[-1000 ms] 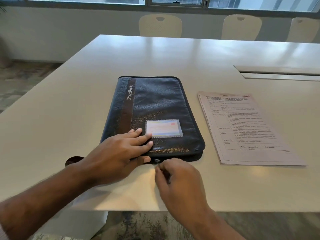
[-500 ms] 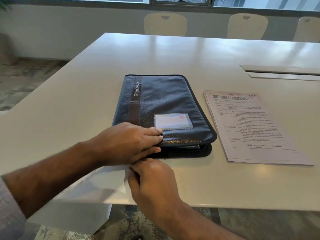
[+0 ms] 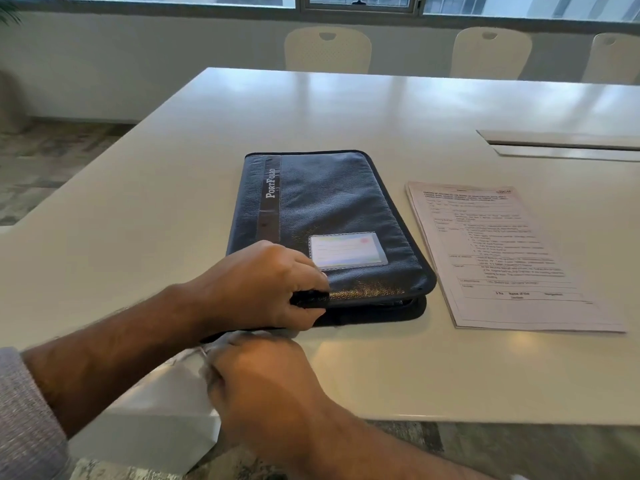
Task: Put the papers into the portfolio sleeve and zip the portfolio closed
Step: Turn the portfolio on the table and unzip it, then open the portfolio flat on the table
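Dark blue leather zip portfolio (image 3: pixel 325 216) lies flat mid white table (image 3: pixel 173 202), its near edge now gaping toward 3 o'clock vs 1 s ago. Left hand (image 3: pixel 258 287), flat on the cover before, now curls round near-left corner. Right hand (image 3: pixel 266 379) shifted toward 9 o'clock; fingers hidden, grip can't tell. Printed white paper stack (image 3: pixel 502 258) at 3 o'clock, apart from both hands.

A dark blue leather-look portfolio (image 3: pixel 332 216), lettered "PortFolio" on a dark strip and bearing a clear card window, lies flat with its near edge gaping partly open, while the stack of printed papers (image 3: pixel 502 251) lies flat just beside its right side.
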